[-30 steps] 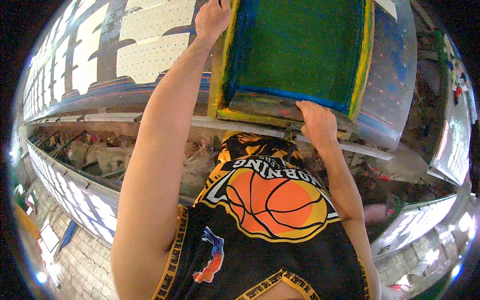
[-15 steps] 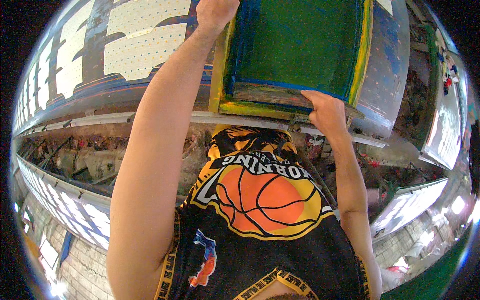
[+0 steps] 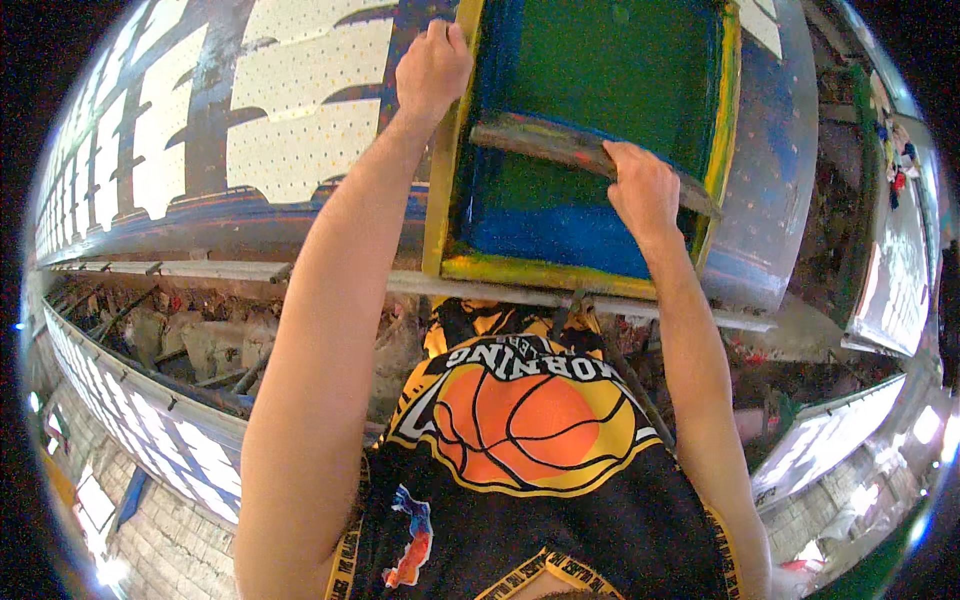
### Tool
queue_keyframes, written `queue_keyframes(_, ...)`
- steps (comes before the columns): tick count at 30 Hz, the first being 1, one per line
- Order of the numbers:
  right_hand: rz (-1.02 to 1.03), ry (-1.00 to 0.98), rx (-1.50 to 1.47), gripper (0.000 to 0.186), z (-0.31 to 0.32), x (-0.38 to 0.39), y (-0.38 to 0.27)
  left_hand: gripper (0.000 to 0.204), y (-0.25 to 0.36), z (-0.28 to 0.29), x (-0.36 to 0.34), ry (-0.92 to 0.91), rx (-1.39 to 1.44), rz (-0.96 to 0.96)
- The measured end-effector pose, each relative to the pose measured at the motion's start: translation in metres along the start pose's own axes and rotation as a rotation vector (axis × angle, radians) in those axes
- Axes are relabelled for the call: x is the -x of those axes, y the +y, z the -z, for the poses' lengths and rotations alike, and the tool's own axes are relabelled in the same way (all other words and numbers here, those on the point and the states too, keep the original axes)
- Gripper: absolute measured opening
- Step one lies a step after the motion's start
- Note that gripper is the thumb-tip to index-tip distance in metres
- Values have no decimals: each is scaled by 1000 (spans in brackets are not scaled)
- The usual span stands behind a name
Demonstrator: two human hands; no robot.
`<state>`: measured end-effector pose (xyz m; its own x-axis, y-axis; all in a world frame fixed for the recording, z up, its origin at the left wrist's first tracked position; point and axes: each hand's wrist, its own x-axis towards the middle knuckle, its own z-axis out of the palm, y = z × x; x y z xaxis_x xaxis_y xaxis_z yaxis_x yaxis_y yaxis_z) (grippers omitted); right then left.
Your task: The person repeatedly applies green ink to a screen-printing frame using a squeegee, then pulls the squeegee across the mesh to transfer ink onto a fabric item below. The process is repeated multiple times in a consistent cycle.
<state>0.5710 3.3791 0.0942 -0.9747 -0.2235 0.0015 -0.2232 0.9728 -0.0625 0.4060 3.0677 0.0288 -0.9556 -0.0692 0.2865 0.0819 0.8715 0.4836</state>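
Observation:
A screen-printing frame (image 3: 449,180) with ink-stained yellow edges and a green mesh (image 3: 610,65) lies on the table before me. My left hand (image 3: 433,72) is closed at the frame's left side rail, fingers curled over it. My right hand (image 3: 645,190) grips a long wooden squeegee (image 3: 545,140) towards its right part, thumb on the near side. The squeegee slants across the mesh, its left end farther from me than its right. Wet blue ink (image 3: 560,238) covers the mesh on my side of it. Whether the blade touches the mesh is hidden.
White dotted fabric pieces (image 3: 310,90) lie in rows on the long dark table (image 3: 215,225) to the left. A metal rail (image 3: 240,270) runs along its near edge. Another long table with pale pieces (image 3: 160,430) stands behind me, and a further table (image 3: 890,265) is at the right.
My right hand has moved the squeegee away from the frame's near edge, across the mesh, and it now slants. Blue shows where it was. My left hand stays at the left rail.

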Motion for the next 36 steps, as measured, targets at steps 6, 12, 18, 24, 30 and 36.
queue_keyframes(6,19,48,21,34,15,-134,45,34,1,0,3,102,-12,-83)
queue_keyframes(12,22,62,25,27,24,-248,97,32,19,13,3,5,-7,128)
queue_keyframes(18,71,89,99,23,34,-313,123,33,24,16,0,-50,7,188)
queue_keyframes(24,104,22,135,40,16,-272,115,35,23,14,2,-49,-13,194)
queue_keyframes(30,53,-9,33,25,51,-304,130,36,24,15,1,-39,-37,187)
queue_keyframes(36,106,217,99,28,46,-343,137,36,22,14,2,-70,24,224)
